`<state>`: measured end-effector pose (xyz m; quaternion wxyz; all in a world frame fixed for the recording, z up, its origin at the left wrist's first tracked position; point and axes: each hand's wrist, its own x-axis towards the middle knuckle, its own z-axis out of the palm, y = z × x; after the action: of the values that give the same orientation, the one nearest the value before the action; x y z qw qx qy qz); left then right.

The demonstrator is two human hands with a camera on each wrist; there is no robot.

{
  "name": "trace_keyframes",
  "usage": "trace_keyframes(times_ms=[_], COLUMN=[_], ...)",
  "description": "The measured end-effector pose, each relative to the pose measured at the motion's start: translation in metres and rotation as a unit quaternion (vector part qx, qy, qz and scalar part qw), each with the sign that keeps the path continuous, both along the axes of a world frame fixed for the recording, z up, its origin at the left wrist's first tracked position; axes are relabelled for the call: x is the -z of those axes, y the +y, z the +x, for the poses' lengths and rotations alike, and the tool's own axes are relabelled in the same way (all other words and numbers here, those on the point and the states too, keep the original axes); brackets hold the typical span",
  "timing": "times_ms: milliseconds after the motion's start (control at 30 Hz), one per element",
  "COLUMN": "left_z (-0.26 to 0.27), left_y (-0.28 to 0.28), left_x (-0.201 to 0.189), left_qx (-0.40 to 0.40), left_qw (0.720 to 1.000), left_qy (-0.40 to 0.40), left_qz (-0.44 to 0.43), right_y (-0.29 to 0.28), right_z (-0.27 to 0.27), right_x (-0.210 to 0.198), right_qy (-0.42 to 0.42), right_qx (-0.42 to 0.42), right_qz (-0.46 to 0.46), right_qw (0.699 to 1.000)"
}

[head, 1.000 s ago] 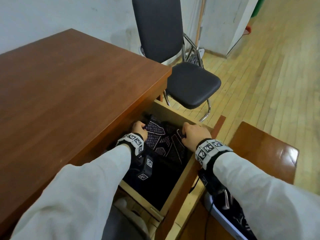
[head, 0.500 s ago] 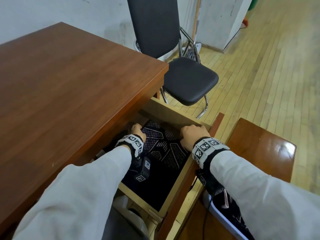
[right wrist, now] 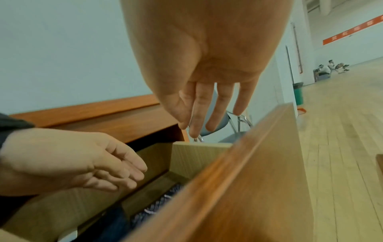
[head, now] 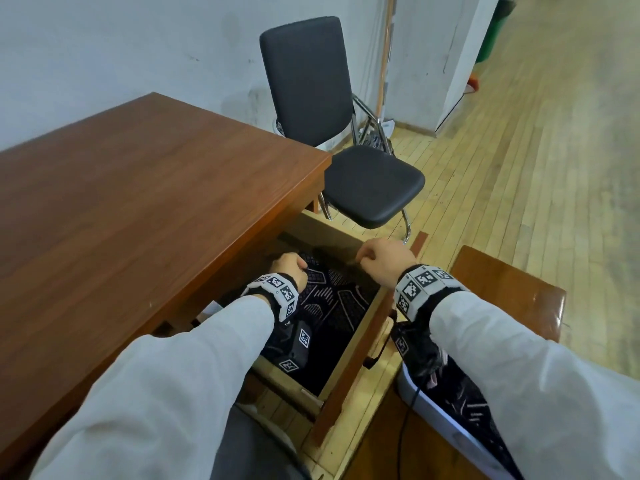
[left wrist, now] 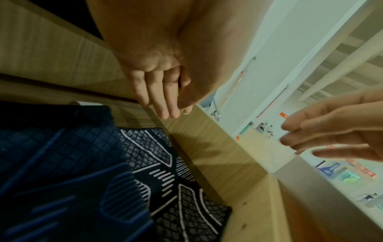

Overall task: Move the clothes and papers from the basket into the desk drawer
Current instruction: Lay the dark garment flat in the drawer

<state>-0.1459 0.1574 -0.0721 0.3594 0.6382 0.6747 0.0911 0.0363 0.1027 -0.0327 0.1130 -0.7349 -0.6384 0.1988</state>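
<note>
A dark garment with a white geometric pattern (head: 334, 303) lies flat in the open desk drawer (head: 351, 351), also seen in the left wrist view as the garment (left wrist: 157, 163). My left hand (head: 289, 268) hovers just over its far left part, fingers straight and together (left wrist: 165, 104), holding nothing. My right hand (head: 379, 259) is raised above the drawer's far right corner, its fingers (right wrist: 209, 114) hanging loose and empty. A white basket (head: 438, 422) at the lower right, partly under my right sleeve, holds more dark patterned clothes (head: 465, 396). No papers show.
The brown desk top (head: 138, 209) overhangs the drawer on the left. A black chair (head: 370, 185) stands just beyond the drawer. A brown wooden bench (head: 512, 292) carries the basket on the right. The drawer's reddish front panel (right wrist: 248, 172) is close to my right hand.
Both hands have let go of the garment's far edge and risen, the right one higher. The garment stays flat in the drawer. The head view has tilted up.
</note>
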Motion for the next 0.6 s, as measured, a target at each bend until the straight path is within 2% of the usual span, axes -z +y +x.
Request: trace_keyframes(times_ms=[167, 333, 433, 500, 600], left_z=[0.018, 0.041, 0.052, 0.058, 0.064], left_y=[-0.025, -0.069, -0.093, -0.108, -0.124], left_x=[-0.032, -0.066, -0.067, -0.061, -0.051], left_qx=[0.004, 0.042, 0.096, 0.137, 0.156], left_qw=[0.996, 0.988, 0.991, 0.990, 0.988], left_qy=[-0.085, -0.151, -0.089, -0.043, -0.017], left_qz=[0.025, 0.011, 0.025, 0.005, -0.004], right_y=[-0.030, -0.084, -0.118, -0.140, -0.158], right_z=[0.014, 0.044, 0.059, 0.065, 0.071], right_x=[-0.035, -0.034, -0.020, -0.011, 0.004], right_qy=[0.025, 0.015, -0.011, -0.017, -0.031], right_qx=[0.038, 0.103, 0.140, 0.162, 0.159], right_qz=[0.020, -0.058, -0.105, -0.139, -0.190], right_qw=[0.999, 0.993, 0.985, 0.977, 0.968])
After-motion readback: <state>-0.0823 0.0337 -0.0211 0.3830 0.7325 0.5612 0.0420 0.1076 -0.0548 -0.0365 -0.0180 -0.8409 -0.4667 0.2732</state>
